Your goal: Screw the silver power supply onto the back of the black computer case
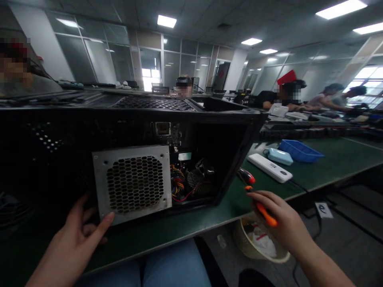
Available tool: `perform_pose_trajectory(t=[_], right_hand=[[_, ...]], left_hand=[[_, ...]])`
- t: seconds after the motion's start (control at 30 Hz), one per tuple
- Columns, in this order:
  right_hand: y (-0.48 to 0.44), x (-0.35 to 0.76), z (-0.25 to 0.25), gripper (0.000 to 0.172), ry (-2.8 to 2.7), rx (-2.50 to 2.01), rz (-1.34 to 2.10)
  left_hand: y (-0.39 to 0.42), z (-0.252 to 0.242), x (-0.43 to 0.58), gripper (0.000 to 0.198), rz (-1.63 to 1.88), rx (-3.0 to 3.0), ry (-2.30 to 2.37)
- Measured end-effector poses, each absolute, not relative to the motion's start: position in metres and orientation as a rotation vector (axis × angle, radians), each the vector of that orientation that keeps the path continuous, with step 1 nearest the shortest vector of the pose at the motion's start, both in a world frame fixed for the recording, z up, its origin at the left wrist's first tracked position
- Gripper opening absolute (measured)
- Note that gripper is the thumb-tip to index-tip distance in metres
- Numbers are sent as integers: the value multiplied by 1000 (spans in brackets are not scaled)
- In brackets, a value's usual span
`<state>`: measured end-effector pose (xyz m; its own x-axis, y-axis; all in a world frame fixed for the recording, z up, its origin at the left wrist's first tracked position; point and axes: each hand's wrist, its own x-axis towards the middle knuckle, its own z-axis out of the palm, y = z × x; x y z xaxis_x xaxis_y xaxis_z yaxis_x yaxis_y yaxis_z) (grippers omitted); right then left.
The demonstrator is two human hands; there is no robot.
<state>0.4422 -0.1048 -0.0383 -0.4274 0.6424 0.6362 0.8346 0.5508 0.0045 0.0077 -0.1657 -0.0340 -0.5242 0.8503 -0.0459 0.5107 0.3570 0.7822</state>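
A black computer case (239,159) lies on the green table with its open side facing me. At that opening, a grey power supply unit (101,187) with a honeycomb vent sits slightly tilted. My left hand (79,235) grips its lower left corner, thumb on the front face and fingers partly hidden behind. Colored cables (178,181) bunch to the right of the unit, inside the case. To the right of the case, my right hand (277,215) is closed around a screwdriver (267,215) with an orange and black handle; its tip is hard to make out.
Close to the right hand lies a red-and-black-handled tool (247,175). Farther right on the green table (338,159) are a white power strip (270,168), a light blue box (279,156) and a blue tray (301,151). Below the edge stands a waste bin (243,241). Several people sit beyond.
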Motion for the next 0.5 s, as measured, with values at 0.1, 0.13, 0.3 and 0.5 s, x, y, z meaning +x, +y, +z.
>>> perform_pose_trajectory(t=[0.1,0.13,0.3,0.5], right_hand=[[-74,442,-48,28,-2434,-1223,-445],[-68,443,-51,28,-2483,-1239,-457],[-49,449,-50,38,-2527,-1348,-585],[11,475,-37,33,-2263,-1491,-652]], left_hand=[[-165,-34,8,95,1044,1188,2161],[-166,-33,9,95,1031,1187,2158],[-168,-31,7,97,995,1211,2138],[-168,-38,5,91,1074,1217,2058]])
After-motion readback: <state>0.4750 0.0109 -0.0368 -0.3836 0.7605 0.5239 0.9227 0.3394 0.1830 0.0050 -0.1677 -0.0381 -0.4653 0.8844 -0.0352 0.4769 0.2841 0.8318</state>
